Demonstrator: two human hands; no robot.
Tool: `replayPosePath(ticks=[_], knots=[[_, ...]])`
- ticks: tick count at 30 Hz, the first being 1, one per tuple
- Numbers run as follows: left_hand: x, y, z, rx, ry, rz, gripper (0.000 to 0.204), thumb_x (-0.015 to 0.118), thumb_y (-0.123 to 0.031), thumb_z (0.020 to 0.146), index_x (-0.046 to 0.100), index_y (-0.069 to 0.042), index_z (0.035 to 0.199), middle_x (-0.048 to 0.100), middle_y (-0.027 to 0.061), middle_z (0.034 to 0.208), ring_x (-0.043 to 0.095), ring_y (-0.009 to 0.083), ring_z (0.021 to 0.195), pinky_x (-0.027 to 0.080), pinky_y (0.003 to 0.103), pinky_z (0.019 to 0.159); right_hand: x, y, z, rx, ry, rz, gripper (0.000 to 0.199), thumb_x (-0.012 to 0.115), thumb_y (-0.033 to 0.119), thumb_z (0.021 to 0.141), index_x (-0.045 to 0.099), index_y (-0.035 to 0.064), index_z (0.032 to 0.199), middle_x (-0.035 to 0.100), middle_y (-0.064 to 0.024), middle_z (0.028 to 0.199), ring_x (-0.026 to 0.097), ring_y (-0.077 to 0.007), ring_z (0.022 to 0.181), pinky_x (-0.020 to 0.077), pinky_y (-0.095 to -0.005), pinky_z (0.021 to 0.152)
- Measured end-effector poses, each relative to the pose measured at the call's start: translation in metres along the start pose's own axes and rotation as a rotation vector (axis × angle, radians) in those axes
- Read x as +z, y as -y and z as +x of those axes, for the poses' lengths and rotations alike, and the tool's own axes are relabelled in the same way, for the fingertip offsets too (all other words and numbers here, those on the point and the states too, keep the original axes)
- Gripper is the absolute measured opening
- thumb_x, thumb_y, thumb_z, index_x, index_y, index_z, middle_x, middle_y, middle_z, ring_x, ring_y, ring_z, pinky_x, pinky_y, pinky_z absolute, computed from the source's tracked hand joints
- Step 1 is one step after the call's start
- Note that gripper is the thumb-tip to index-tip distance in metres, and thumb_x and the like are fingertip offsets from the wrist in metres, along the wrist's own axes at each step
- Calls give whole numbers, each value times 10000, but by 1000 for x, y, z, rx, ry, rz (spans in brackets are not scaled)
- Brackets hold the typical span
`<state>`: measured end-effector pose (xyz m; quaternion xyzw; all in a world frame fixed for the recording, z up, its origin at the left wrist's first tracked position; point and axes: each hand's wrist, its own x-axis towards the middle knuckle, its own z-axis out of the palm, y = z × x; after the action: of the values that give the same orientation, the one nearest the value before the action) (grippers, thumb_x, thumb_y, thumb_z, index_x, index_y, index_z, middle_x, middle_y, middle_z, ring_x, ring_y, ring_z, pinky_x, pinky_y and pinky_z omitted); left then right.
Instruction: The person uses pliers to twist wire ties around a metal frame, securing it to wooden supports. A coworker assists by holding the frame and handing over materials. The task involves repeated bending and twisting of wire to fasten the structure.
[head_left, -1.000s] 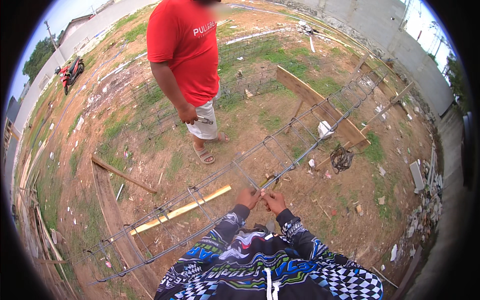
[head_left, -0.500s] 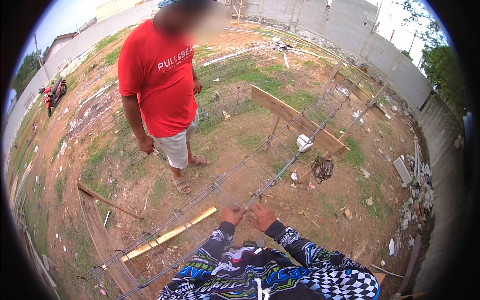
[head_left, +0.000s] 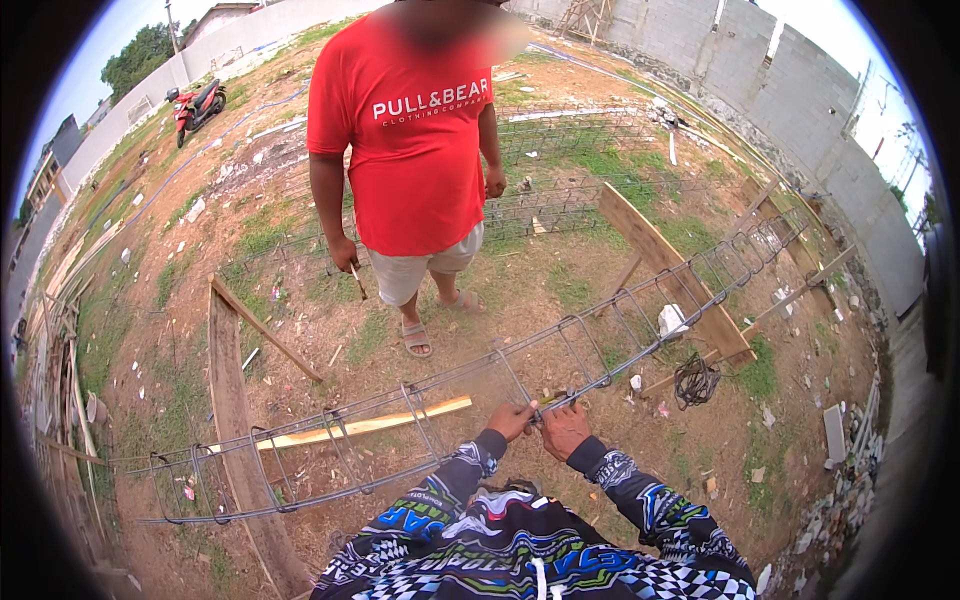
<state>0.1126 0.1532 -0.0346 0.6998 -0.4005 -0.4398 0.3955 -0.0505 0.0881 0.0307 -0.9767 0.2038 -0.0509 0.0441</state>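
Note:
A long cage of steel reinforcing bars [head_left: 368, 487], with square stirrups along it, runs across in front of me from lower left to upper right. My left hand [head_left: 512, 421] is closed on the near bar where a stirrup meets it. Just right of it, my right hand [head_left: 566, 432] curls over the same joint. Something small and yellowish shows at its fingertips, too small to name. The fingers partly hide the joint.
A person in a red shirt [head_left: 415, 180] stands across the cage, a thin tool in one hand. Wooden boards [head_left: 690, 285] support the cage at right and lower left. A coil of dark wire [head_left: 695, 382], a white block [head_left: 672, 321] and a yellowish plank [head_left: 360, 426] lie near it.
The view has swung left, so the cage and the person appear farther right. My right hand has closed in on the bar joint beside my left hand, which stays at the bar.

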Motion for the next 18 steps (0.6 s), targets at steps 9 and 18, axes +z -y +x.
replayPosePath(ticks=[9, 18], knots=[[3, 4, 4, -19, -19, -5, 585, 494, -547, 930, 732, -29, 800, 659, 123, 613, 650, 265, 604, 501, 398, 634, 80, 2, -9, 1058, 2, 1799, 216, 614, 289, 886, 584, 88, 813, 573, -42, 640, 533, -201, 557, 432, -386, 585], [-3, -4, -2, -79, -21, 5, 506, 541, -467, 947, 736, -10, 855, 649, 72, 593, 569, 126, 547, 451, 301, 556, 39, -14, -16, 1009, -418, 1048, 421, 708, 410, 838, 634, 5, 930, 613, -52, 731, 607, -197, 683, 484, -348, 641]])
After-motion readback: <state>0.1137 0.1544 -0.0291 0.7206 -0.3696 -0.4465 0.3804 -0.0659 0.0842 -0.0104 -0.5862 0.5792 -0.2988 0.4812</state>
